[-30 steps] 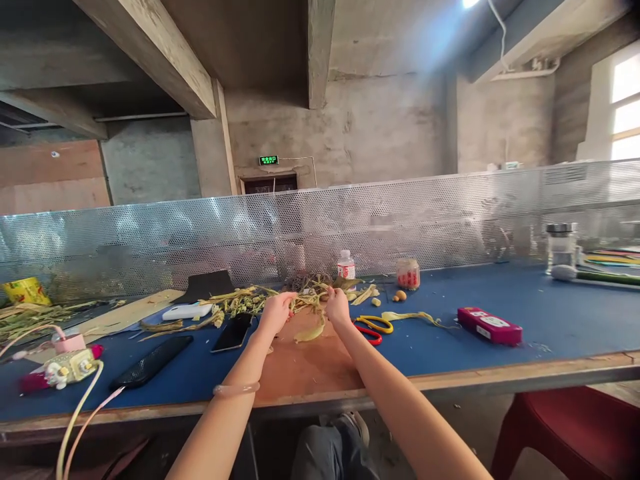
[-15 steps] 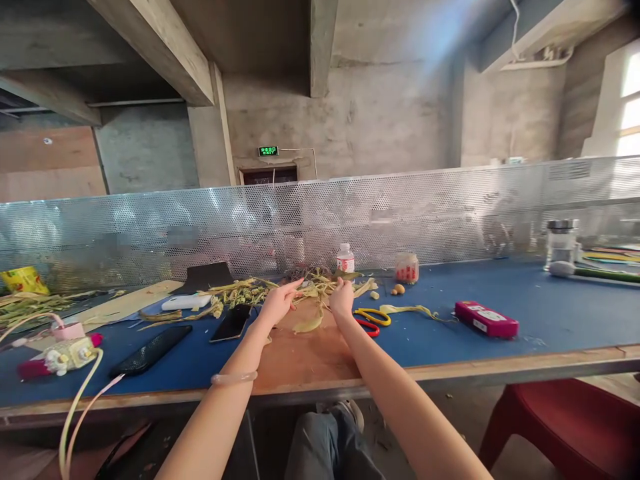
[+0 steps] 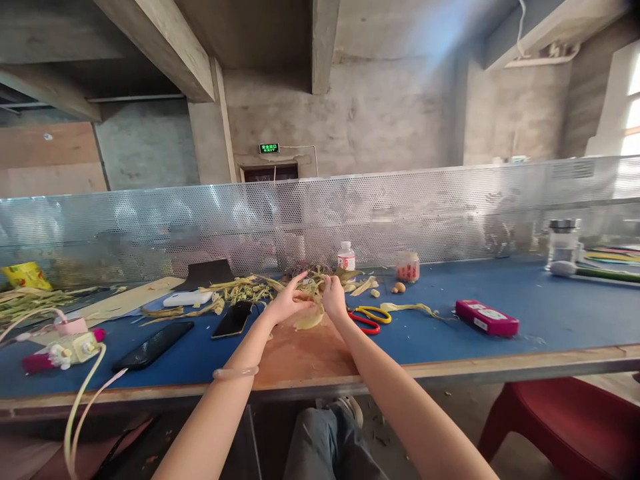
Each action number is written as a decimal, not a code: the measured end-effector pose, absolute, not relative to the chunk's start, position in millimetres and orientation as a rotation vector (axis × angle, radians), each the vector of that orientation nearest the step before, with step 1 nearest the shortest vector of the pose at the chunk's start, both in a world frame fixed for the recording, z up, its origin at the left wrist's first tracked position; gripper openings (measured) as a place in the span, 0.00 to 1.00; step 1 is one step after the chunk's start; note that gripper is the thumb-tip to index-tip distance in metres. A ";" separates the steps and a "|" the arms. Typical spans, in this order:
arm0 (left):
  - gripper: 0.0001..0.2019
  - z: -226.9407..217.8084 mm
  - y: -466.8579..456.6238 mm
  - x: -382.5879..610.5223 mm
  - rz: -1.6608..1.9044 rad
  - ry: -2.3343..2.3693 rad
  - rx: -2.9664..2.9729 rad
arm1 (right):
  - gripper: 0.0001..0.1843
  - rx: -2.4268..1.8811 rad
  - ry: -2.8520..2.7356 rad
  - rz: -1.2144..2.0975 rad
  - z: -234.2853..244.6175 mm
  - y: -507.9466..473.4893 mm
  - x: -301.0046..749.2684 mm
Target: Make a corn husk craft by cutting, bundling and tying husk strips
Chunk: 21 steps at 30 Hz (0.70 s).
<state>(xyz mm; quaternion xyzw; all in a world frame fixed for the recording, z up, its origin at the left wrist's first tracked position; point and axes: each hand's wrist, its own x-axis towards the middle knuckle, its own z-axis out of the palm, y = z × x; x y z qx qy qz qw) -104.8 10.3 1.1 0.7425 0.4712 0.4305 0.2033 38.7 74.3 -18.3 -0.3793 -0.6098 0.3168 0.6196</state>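
1. Fingers [image 3: 299, 278] of the left hand [image 3: 284, 305] are spread, the upper one reaching forward and the lower ones curving right; half a second ago they were closer together and farther from the other hand.
2. Fingers of the right hand [image 3: 333, 298] are bent and bunched at the tips; whether they pinch a strand, I cannot tell.
3. Dried plant strands [image 3: 314, 288] lie between the two hands, just beyond and among the fingers. With the gap narrowed, both hands now seem to be working at one clump; contact is too fine to make out.
4. Pale husk-like piece [image 3: 309, 321] lies nearer the body, just below the left fingers, on the brown board [image 3: 313, 360].
5. Scissors [image 3: 369, 331] with red and yellow handles rest just right of the right wrist.
6. Dried stalks [image 3: 245, 291] spread left of the hands on the blue worktop [image 3: 440, 347]; a white-capped bottle [image 3: 346, 259] stands behind the clump, a jar [image 3: 408, 268] farther right.
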 end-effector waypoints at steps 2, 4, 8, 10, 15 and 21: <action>0.42 2.0 10.5 -103.5 1.194 1.244 2.070 | 0.14 -0.834 -1.439 0.716 -18.8 73.3 36.5; 0.36 1.8 12.3 -103.2 1.185 1.219 2.058 | 0.14 -0.802 -1.468 0.706 -19.2 72.7 34.9; 0.30 -1.0 17.3 -104.7 1.214 1.271 2.033 | 0.13 -0.760 -1.491 0.686 -19.8 72.0 33.8; 0.29 -2.0 18.8 -105.5 1.223 1.301 2.032 | 0.14 -0.744 -1.487 0.672 -19.9 71.6 34.1; 0.27 -2.1 19.5 -106.4 1.232 1.368 2.056 | 0.11 -0.738 -1.470 0.619 -19.4 70.5 35.2; 0.22 -0.4 16.3 -105.1 1.219 1.386 2.075 | 0.11 -0.754 -1.448 0.619 -19.6 71.4 36.0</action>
